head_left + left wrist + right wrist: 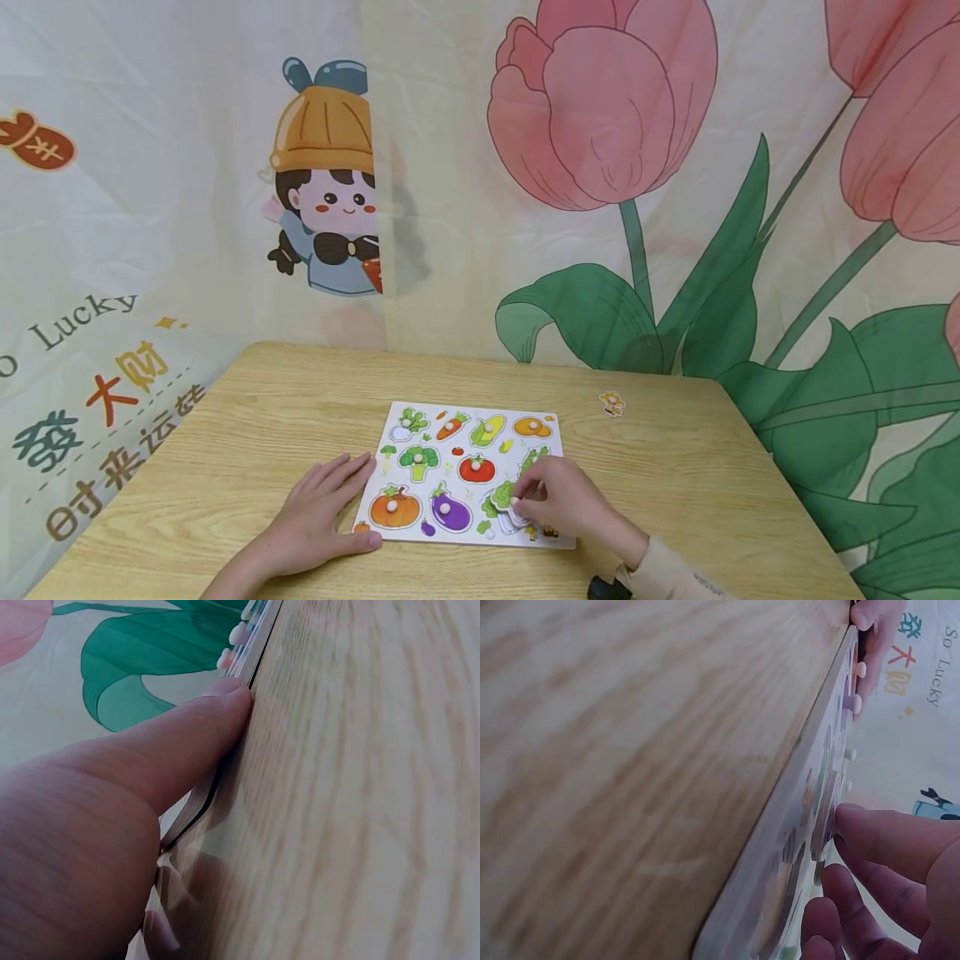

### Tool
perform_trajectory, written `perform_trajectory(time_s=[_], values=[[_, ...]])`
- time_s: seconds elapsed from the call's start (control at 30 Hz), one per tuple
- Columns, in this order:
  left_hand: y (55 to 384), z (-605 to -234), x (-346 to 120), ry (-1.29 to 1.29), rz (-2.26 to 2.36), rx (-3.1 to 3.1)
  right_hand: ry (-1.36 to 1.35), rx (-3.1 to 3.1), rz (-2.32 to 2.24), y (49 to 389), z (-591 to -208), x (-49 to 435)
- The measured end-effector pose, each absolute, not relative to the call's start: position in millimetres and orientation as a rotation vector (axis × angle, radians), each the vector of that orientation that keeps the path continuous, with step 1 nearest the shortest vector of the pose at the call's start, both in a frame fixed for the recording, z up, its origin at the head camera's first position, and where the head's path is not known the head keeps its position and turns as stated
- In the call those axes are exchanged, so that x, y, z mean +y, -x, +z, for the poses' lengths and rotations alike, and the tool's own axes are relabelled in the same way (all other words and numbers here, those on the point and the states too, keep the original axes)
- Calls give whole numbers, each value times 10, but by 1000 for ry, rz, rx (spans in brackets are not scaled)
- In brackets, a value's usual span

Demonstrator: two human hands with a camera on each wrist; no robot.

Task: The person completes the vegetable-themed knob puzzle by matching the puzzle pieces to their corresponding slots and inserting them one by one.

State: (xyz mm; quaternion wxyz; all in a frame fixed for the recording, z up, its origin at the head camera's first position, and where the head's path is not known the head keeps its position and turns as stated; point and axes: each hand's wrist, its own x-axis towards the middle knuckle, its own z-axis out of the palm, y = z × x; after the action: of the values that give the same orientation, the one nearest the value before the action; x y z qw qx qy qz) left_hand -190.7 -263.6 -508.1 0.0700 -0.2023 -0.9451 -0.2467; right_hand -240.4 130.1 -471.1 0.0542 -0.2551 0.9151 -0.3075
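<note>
A white wooden vegetable puzzle board (431, 537) lies on the table, with knobbed pieces such as a pumpkin (405, 515), an eggplant (454, 518) and a tomato (480, 475) in it. My right hand (558, 500) pinches a leafy green vegetable puzzle piece (503, 493) between thumb and fingers, over the board's front right part. Edge-on in the right wrist view, that piece (823, 821) sits slightly tilted, close against the board face. My left hand (318, 515) rests flat beside the board's left edge, fingers extended, its thumb (217, 705) touching the front left corner.
One small orange-and-yellow piece (612, 403) lies apart on the wooden table (660, 467), toward the back right. A printed cloth (442, 167) with tulips and a cartoon figure hangs behind the table. Something black (607, 588) shows under the right wrist.
</note>
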Motion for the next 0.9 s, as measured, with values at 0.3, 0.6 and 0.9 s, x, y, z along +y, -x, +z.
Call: perform_trajectory(time_s=[0.3, 0.6, 0.9], values=[[1905, -5084, -2638, 612, -734, -2836, 824, 2732, -968, 2409, -4756, 1247], [1909, -5080, -2643, 615, -745, -2843, 813, 2669, -1028, 2398, -4766, 1219], [1908, -5091, -2639, 616, -735, -2838, 799, 2653, -1033, 2381, -4764, 1193]])
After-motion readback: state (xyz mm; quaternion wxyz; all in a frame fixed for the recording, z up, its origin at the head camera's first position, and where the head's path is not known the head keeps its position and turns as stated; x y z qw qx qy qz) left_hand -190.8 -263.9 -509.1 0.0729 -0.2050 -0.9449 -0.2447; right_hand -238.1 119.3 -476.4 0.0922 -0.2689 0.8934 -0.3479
